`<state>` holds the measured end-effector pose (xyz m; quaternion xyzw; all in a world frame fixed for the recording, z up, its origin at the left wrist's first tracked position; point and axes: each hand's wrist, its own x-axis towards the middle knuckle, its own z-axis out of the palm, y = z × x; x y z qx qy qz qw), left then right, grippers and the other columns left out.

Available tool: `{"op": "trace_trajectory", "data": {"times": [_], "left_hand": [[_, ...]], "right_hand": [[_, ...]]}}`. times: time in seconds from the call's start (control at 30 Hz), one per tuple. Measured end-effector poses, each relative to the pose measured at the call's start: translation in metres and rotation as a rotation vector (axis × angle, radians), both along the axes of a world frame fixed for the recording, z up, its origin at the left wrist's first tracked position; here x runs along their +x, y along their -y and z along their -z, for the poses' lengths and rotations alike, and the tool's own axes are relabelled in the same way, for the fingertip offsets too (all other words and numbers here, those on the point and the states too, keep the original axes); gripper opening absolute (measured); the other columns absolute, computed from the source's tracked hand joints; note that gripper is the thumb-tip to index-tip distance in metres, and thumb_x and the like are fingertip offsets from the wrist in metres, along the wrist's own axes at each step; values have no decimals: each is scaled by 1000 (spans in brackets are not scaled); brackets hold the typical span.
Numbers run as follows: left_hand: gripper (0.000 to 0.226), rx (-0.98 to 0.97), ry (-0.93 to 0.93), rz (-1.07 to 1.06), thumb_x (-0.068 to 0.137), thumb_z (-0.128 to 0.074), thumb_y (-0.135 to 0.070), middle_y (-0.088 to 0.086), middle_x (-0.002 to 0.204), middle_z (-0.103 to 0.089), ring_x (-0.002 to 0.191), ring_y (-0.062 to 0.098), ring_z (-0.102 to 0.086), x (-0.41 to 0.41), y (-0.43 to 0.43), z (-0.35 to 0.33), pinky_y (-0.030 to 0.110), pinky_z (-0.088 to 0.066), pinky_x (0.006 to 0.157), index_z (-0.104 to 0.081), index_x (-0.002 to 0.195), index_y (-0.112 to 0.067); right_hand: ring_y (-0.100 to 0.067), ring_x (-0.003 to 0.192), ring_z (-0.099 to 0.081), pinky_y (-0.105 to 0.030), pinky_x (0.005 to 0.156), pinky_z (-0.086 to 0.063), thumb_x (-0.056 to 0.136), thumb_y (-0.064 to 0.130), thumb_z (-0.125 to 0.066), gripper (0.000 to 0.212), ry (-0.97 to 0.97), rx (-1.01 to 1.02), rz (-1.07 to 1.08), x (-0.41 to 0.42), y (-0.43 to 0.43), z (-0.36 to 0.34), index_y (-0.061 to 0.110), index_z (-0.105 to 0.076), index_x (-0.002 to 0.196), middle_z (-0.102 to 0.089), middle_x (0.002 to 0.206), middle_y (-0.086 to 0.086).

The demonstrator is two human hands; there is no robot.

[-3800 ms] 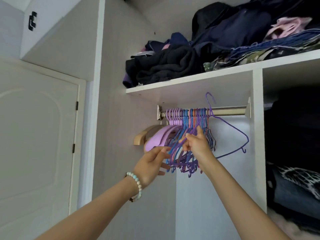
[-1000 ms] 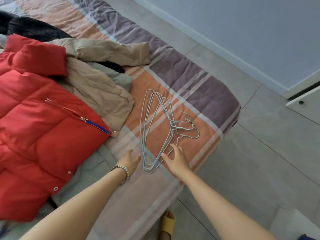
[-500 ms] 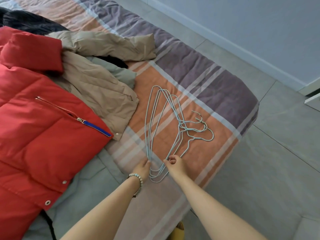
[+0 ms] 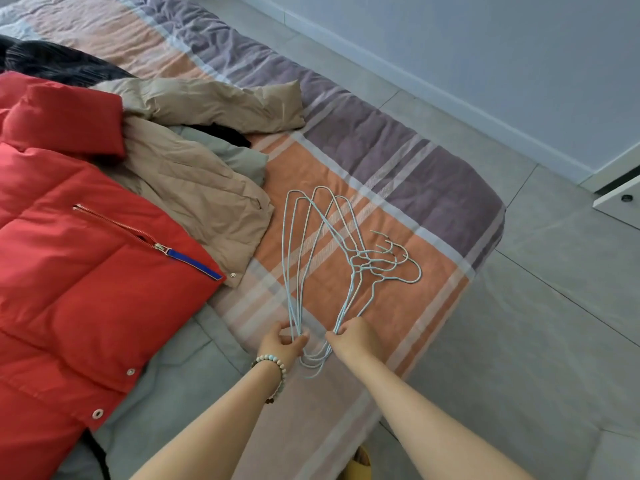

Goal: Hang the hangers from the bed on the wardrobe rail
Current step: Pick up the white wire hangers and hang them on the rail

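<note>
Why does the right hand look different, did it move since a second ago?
Yes. The right hand slid toward the near end of the light blue wire hangers and now pinches them; the hangers kept their spot on the orange stripe.

A grey tiled floor (image 4: pixel 540 341) fills the side toward 3 o'clock. A pale blue wall (image 4: pixel 502 46) with a white skirting board (image 4: pixel 433 91) runs at 1 o'clock, in soft daylight.
</note>
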<state>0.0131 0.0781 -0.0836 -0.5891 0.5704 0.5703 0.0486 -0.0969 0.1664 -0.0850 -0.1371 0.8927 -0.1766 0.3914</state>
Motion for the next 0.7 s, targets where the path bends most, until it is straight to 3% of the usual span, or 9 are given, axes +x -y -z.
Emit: {"op": "trace_trajectory", "data": {"times": [0.07,0.17,0.23,0.33,0.47,0.63,0.7], "left_hand": [[41,-16,0,-39,85,-64,-17,9,82,-66,76,25,-63,-1,-3,-1,38,-55,80,-50,124,-16],[51,-9,-17,-80,85,-62,-12,9,87,-66,76,24,-61,-2,-4,-1,39,-54,79,-45,133,-18],[54,12,-39,-60,87,-60,-14,11,105,-66,90,26,-63,-1,-4,-3,38,-52,86,-40,137,-18],[51,63,-44,19,91,-54,-20,9,133,-52,120,25,-52,0,-4,-12,29,-39,99,-39,139,-13],[53,221,-124,-198,91,-54,-15,13,111,-58,98,26,-55,-7,-2,-25,35,-42,89,-34,139,-4],[47,372,-249,-160,95,-49,-24,12,128,-53,99,29,-58,-13,-6,-73,28,-46,70,-37,137,-7],[41,383,-347,-114,95,-48,-26,8,119,-59,87,24,-62,-24,-10,-106,29,-49,71,-44,132,-9]], "right_hand": [[-24,56,-47,-25,48,-30,78,29,-58,37,15,-12,-31,3,-2,-1,15,-37,52,-40,48,2],[-28,68,-68,-30,59,-50,80,22,-56,26,123,-116,36,8,-8,6,13,-50,57,-64,61,-10],[-22,62,-69,-34,64,-54,86,17,-57,25,194,-202,93,10,-15,5,12,-55,62,-70,68,-10],[-12,53,-62,-28,60,-54,90,11,-57,23,291,-352,139,16,-24,-6,15,-58,68,-67,64,1],[-8,57,-64,-20,60,-53,91,12,-58,23,303,-477,136,19,-32,-35,18,-59,69,-69,65,6],[-6,65,-67,-18,61,-53,91,11,-59,14,241,-601,135,8,-45,-93,14,-62,78,-72,76,-1],[-8,65,-68,-21,61,-55,90,10,-60,12,216,-658,167,1,-55,-125,13,-63,79,-71,71,3]]}}
